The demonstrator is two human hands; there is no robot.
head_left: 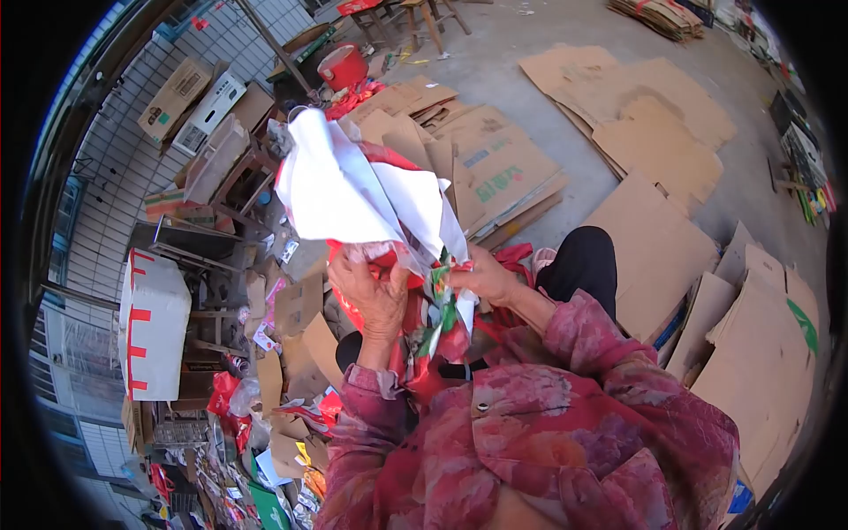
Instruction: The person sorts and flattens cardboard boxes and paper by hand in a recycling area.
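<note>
My left hand (375, 287) is closed on a crumpled red plastic bag (346, 291) in front of my chest. Out of the bag's top stick large white sheets (331, 181), folded and leaning up to the left, with red showing along their back edge. My right hand (486, 276) pinches the bag's right side, next to a green, white and red printed wrapper (442, 296) that hangs down between my hands. More red plastic lies in my lap below, partly hidden by my sleeves.
Flattened cardboard (495, 168) lies in stacks ahead, with more cardboard sheets (654, 247) to the right. At left stand a white box with red marks (159, 327) and a wooden stool (243, 181). Mixed scraps (238, 459) cover the lower left. A red bucket (342, 66) stands farther off.
</note>
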